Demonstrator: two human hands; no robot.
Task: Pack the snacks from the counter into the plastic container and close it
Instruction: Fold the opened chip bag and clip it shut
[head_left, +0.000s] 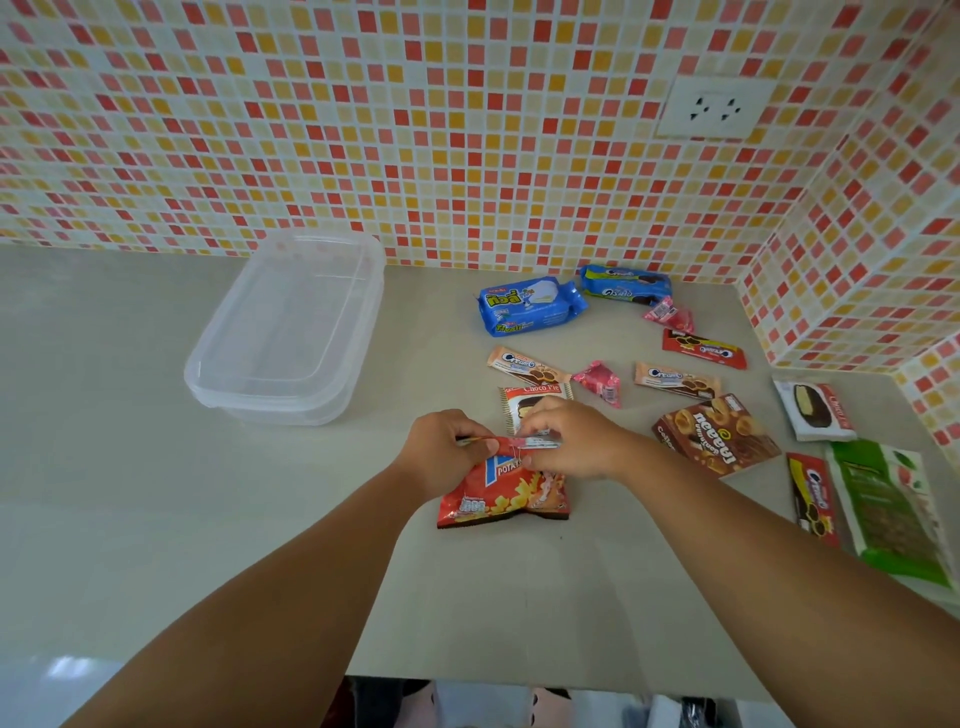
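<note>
A red potato-snack bag (511, 493) lies on the grey counter (130, 467) in front of me. My left hand (441, 449) and my right hand (569, 441) both pinch its top edge. The clear plastic container (291, 322) stands to the left near the wall, with its lid on and nothing visible inside. Other snacks lie to the right: a blue wafer pack (530, 306), a blue cookie pack (626, 284), a Choco Pie pack (535, 400) partly under my right hand, a brown box (717, 434) and several small cream-cookie packs.
The tiled wall runs along the back and juts forward at the right, with a socket (714, 109). A white Choco Pie pack (813, 410), a red cookie pack (813, 499) and a green pack (893, 514) lie by the right edge. The counter's front edge (519, 675) is close below.
</note>
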